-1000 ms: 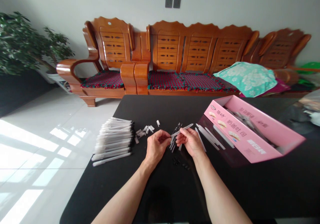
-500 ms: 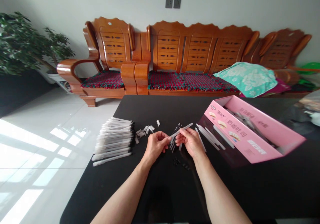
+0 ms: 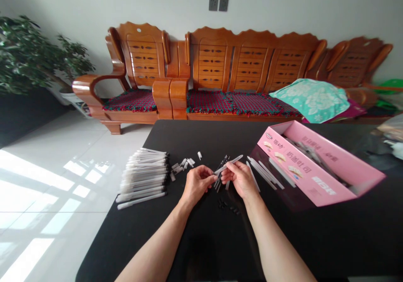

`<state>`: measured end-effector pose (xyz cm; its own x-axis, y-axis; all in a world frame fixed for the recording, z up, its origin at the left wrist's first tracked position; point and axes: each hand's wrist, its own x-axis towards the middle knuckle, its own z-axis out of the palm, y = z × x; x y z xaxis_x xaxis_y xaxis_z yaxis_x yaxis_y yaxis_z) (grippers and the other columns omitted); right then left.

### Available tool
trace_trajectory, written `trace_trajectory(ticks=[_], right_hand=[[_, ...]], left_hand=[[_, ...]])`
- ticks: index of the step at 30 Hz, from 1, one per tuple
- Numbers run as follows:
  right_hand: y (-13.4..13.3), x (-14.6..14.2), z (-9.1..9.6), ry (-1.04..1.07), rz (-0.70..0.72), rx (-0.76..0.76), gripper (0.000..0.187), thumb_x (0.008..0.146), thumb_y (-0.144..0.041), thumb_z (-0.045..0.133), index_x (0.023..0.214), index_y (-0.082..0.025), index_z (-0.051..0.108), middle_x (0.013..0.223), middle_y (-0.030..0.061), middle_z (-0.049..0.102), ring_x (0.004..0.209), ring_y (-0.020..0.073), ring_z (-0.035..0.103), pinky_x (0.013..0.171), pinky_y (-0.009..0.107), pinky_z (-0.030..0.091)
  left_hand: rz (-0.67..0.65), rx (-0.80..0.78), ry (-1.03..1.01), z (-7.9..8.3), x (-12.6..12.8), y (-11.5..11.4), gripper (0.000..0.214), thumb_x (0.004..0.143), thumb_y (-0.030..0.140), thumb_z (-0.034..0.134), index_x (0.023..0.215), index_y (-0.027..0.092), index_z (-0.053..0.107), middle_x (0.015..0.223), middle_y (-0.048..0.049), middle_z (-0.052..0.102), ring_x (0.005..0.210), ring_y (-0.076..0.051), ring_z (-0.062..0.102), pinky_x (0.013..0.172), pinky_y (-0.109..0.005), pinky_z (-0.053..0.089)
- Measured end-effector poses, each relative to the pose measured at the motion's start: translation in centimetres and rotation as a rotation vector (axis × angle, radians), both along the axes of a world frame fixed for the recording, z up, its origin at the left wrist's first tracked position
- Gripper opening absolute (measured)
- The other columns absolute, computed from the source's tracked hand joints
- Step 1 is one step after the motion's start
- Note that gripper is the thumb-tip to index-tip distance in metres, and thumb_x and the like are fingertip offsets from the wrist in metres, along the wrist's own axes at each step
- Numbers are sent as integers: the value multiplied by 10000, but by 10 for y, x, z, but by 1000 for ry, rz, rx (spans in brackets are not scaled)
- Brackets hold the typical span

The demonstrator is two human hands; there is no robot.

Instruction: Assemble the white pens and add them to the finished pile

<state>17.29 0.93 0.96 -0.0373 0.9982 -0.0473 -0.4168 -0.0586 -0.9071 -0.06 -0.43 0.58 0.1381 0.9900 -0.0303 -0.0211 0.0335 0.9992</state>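
Observation:
My right hand (image 3: 239, 179) is closed round a white pen barrel (image 3: 234, 160), slanting up to the right. At the barrel's lower end, my left hand (image 3: 200, 183) pinches with thumb and forefinger; a small dark bit shows there, too small to make out. Behind the hands lie several dark, thin pen refills (image 3: 223, 161). Small black plugs (image 3: 228, 206) are scattered on the table just below the hands. To the left, white pen caps (image 3: 184, 164) lie loose beside a stack of white pens with black ends (image 3: 145, 175). More white barrels (image 3: 264, 173) rest right of my right hand.
A pink open box (image 3: 302, 168) with pale contents stands on the black table (image 3: 201, 135) at the right. Beyond the table is a wooden sofa (image 3: 248, 63) with a turquoise cloth (image 3: 315, 99). A potted plant (image 3: 34, 59) stands at far left.
Both hands hold nearly the same place and grip. A dark bit now shows at the left fingertips, by the barrel's lower end.

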Motion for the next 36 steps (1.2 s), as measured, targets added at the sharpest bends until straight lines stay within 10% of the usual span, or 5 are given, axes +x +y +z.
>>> trace_trajectory(ticks=[7,13,19,29,36], right_hand=[[0,1,1,-11,-11,1,256,758,-380,771,773,-145,670,610,40,713,453,160,656,405,245,558],[0,1,0,-23,-2,7,255,768,-381,764,797,-144,675,615,44,712,468,165,661,406,249,560],[0,0,1,-21,-3,7,251,773,-379,759,787,-146,667,617,39,710,472,163,662,412,249,561],[-1,0,2,-35,-8,5,264,770,-392,756,798,-147,666,613,31,704,461,157,651,409,249,555],[-1,-1,0,-67,17,16,247,794,-384,737,793,-146,667,612,39,710,455,152,647,416,234,539]], left_hand=[[-106,-78,-5,4,-1,-1,527,876,596,497,770,108,665,602,-43,628,378,-78,506,295,-156,315],[-16,-31,-28,5,-1,1,412,687,449,787,890,125,635,565,33,569,384,-63,477,312,-141,342],[-90,-106,-33,3,-2,0,528,861,592,527,801,87,669,615,-53,621,386,-80,511,289,-150,321],[-43,-67,-108,5,-2,0,500,778,544,673,1022,110,631,673,-8,619,432,-86,538,335,-171,414],[-145,-96,3,0,0,-1,373,779,479,685,740,115,610,569,-3,591,398,-71,489,336,-160,377]])
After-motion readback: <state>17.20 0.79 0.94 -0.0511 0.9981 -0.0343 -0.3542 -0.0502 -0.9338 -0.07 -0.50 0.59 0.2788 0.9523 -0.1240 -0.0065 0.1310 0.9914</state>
